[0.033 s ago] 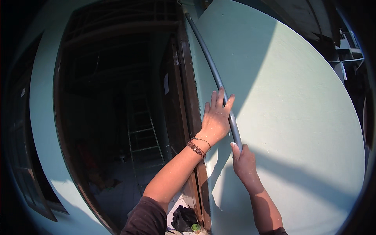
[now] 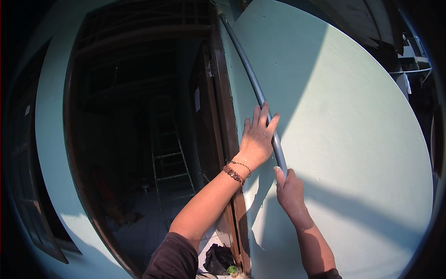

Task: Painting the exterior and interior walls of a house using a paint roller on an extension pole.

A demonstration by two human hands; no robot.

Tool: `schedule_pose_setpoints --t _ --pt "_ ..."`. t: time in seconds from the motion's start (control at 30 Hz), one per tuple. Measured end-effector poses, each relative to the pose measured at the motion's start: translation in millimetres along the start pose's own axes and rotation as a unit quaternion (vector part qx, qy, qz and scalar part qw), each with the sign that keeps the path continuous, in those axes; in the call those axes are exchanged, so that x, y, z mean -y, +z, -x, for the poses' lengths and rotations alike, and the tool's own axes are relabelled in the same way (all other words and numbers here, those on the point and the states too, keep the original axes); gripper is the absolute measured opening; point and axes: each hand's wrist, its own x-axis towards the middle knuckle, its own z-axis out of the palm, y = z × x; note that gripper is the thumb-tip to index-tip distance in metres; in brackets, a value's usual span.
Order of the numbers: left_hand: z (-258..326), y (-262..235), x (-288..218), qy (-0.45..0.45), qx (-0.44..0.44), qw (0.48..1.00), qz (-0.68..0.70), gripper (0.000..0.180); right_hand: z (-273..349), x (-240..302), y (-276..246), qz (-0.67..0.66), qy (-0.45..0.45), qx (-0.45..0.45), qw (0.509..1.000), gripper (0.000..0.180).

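A long grey pipe [image 2: 251, 79] runs up the pale green wall [image 2: 353, 139], just right of a brown wooden door frame [image 2: 223, 116]. My left hand [image 2: 257, 139] lies over the pipe with fingers stretched upward, holding it against the wall; beaded bracelets circle that wrist. Just below, my right hand [image 2: 290, 190] grips the pipe's lower end, thumb up along it. The two hands are close together but apart.
The dark doorway [image 2: 139, 139] on the left opens into a room with a ladder [image 2: 169, 153] standing inside. A black bag [image 2: 218, 259] and a small green object [image 2: 232, 269] lie at the foot of the door frame. A shadow falls across the lower wall.
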Motion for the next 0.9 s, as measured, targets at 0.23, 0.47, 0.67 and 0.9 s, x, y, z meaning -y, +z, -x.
schedule_pose_setpoints --t 0.23,0.47,0.67,0.9 --pt "-72 7 31 0.072 -0.020 0.996 -0.056 0.062 -84 47 -25 -0.047 0.050 0.032 0.997 0.058" --pt "-118 -2 52 0.005 0.102 0.986 -0.133 0.064 -126 72 -22 0.017 0.038 0.005 0.999 0.059" --pt "-110 5 29 0.017 0.058 0.990 -0.128 0.058 -109 57 -35 0.040 0.045 0.008 0.998 0.057" --pt "-84 20 24 0.035 0.037 0.997 -0.058 0.054 -88 34 -27 0.032 0.051 0.014 0.998 0.055"
